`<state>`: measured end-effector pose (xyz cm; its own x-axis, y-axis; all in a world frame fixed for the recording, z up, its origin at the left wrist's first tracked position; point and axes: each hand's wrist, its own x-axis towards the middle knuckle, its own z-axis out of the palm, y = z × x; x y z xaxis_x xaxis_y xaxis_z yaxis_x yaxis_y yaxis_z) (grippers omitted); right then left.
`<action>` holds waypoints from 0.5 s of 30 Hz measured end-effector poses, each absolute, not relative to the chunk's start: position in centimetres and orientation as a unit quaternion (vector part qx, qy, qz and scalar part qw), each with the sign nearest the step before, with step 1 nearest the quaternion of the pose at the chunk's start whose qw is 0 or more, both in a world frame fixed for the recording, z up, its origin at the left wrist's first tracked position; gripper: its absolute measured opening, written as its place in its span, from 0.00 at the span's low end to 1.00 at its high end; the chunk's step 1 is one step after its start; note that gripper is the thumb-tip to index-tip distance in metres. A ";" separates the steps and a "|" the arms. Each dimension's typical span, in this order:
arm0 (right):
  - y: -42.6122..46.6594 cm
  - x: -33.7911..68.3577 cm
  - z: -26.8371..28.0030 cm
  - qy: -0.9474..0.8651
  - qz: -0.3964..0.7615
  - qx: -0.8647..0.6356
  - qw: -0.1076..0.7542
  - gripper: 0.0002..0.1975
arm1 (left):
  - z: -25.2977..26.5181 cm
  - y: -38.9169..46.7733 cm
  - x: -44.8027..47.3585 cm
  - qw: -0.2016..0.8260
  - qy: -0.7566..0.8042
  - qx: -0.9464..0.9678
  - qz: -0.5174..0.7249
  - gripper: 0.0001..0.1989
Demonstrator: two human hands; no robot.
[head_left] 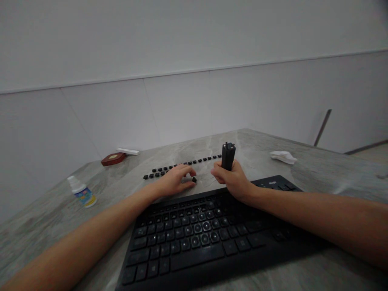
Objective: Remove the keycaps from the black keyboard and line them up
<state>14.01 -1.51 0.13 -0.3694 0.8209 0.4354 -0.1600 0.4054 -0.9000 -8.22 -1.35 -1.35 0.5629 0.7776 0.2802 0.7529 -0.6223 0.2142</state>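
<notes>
A large black keyboard [197, 254] lies across the grey table in front of me, with bare switch spots along its top row. My left hand [176, 180] rests just beyond its upper edge, thumb and fingers curled around a small black keycap [194, 180]. More black keycaps [200, 161] stand in two rows on the table behind that hand, which hides some of them. Over the keyboard's upper right part, my right hand [235, 180] is closed in a fist around a dark, upright, bar-shaped tool [228, 155] with a notched top. Its lower end is hidden.
At the left stands a tilted white spray bottle [83, 193] with a blue and yellow label. Farther back lie a reddish-brown case [113, 159] and a white strip [127, 151]. A crumpled white cloth or tissue [283, 157] is at the right. A pale wall [182, 105] rises behind the table.
</notes>
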 end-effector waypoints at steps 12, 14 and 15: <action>-1.5 14.2 0.0 -0.688 0.484 -0.237 0.486 0.17 | -1.8 -1.0 -7.9 0.026 0.420 0.889 0.179 0.07; -1.4 14.2 -0.1 -0.702 0.468 -0.238 0.481 0.17 | -1.9 -0.9 -8.0 0.020 0.434 0.883 0.179 0.09; -1.3 14.3 -0.1 -0.712 0.455 -0.238 0.479 0.17 | -2.0 -0.8 -8.1 0.020 0.436 0.882 0.178 0.08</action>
<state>14.28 -1.33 -0.13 -0.4290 0.7741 0.4655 -0.0966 0.4731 -0.8757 -8.10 -0.84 -1.97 0.5573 0.7757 0.2961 0.7618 -0.6195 0.1895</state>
